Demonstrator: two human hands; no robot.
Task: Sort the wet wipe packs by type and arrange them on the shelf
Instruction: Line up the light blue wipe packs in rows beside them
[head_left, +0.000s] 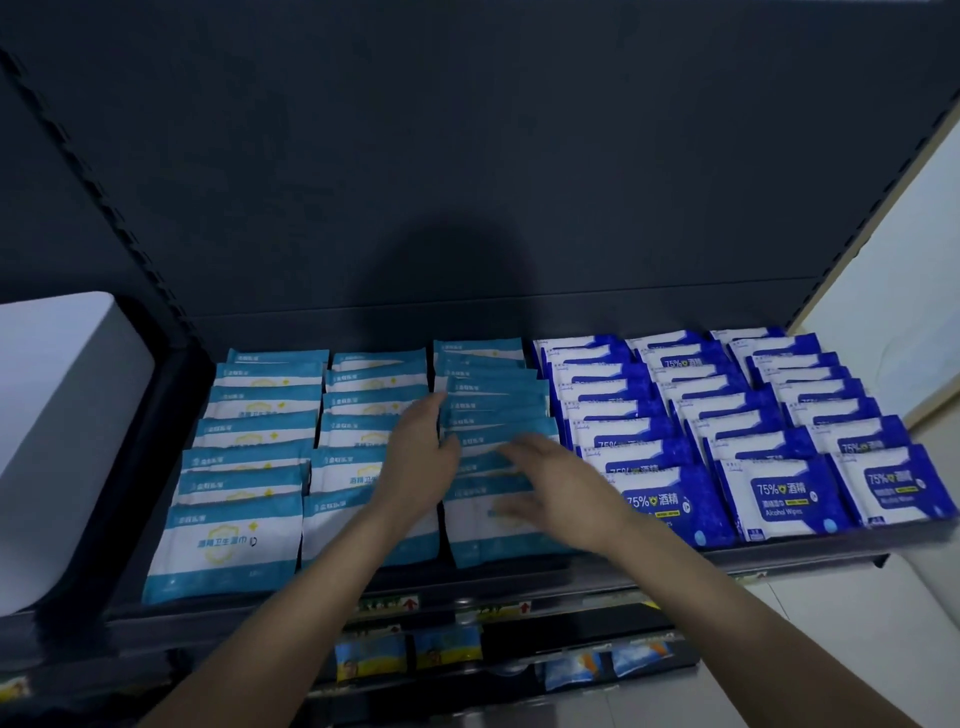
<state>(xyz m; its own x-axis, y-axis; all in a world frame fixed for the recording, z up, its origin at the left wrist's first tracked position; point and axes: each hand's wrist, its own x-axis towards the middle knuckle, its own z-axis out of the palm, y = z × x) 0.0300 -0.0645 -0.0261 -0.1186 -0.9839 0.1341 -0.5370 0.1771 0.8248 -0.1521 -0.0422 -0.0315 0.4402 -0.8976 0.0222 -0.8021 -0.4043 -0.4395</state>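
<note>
The teal row (493, 400) beside the blue packs (779, 493) is best squared gently between left hand (423, 457) and right hand (561, 483), fingers (423, 415) straight, nothing gripped.

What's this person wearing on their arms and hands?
Nothing that shows. The left hand and right hand have no gloves, and no watch, bracelet or ring is visible, though the right hand is blurred. No sleeve comes into view up to the frame's edge.
</note>
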